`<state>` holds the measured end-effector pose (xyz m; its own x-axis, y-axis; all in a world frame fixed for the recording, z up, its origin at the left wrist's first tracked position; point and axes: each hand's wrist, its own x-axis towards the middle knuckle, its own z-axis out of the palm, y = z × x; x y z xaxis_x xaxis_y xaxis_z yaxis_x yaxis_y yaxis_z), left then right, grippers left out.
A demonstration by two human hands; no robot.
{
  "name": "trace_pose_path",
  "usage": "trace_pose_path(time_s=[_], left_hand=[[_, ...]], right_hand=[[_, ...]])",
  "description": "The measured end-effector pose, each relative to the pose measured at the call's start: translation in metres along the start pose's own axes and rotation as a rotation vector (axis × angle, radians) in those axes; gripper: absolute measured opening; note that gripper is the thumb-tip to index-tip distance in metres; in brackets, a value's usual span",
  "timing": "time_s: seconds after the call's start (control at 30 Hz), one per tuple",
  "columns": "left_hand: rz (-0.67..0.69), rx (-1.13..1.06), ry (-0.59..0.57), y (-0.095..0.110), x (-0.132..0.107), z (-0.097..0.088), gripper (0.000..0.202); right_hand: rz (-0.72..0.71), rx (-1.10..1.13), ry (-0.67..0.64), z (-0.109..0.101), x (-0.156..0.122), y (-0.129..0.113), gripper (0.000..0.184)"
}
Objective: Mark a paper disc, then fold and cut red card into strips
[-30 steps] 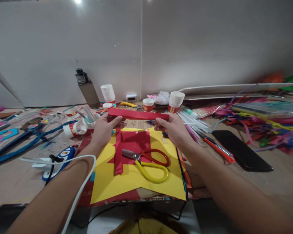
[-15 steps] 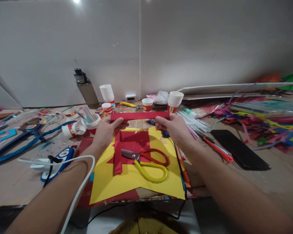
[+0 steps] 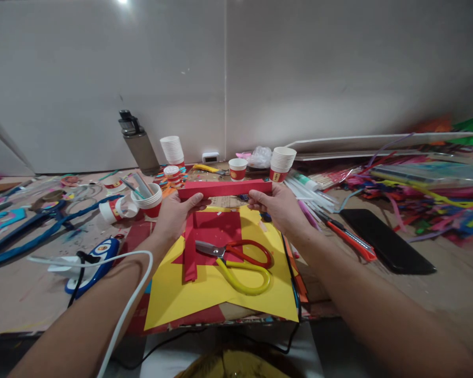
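Observation:
A folded strip of red paper [image 3: 224,190] is stretched level between my two hands, above the work surface. My left hand [image 3: 177,210] pinches its left end with the thumb in front. At the other end, my right hand [image 3: 276,205] grips it the same way; most fingers are hidden behind. Below lies yellow paper [image 3: 173,304] with a red paper piece [image 3: 216,226] on top. Another narrow red strip [image 3: 190,252] lies along the red piece's left side. Scissors [image 3: 236,262] with one red and one yellow handle rest over both papers, blades pointing left.
Paper cups [image 3: 283,160] stand in stacks at the back, near a dark bottle [image 3: 139,144]. To the right lie a red utility knife [image 3: 350,239] and a black phone [image 3: 386,241]. A blue-and-white power strip [image 3: 94,262] and white cable [image 3: 122,315] are left.
The red strip has tilted, so a second layer or fold now shows along its top edge. Both hands have shifted only slightly, still holding its ends.

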<state>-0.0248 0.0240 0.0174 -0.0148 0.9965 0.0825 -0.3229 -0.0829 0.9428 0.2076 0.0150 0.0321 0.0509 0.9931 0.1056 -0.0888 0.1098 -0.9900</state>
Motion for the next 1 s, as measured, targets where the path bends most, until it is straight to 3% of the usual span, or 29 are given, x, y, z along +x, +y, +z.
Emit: trace_pose_path(time_s=[0.5,0.67,0.87,1.0], left_hand=[[0.107,0.040,0.056,0.002,-0.009,0.013,0.037],[0.157,0.053,0.103,0.001,-0.011,0.014,0.036],[0.203,0.090,0.135,0.006,-0.012,0.017,0.059],[0.196,0.072,0.111,0.004,-0.010,0.015,0.050]], right_hand=[[-0.033,0.033,0.095,0.008,-0.006,-0.005,0.020],[-0.090,-0.046,0.159,0.007,-0.006,0.000,0.028],[-0.124,0.029,0.202,0.011,-0.006,0.001,0.050],[-0.072,0.099,0.200,0.012,-0.006,-0.002,0.055]])
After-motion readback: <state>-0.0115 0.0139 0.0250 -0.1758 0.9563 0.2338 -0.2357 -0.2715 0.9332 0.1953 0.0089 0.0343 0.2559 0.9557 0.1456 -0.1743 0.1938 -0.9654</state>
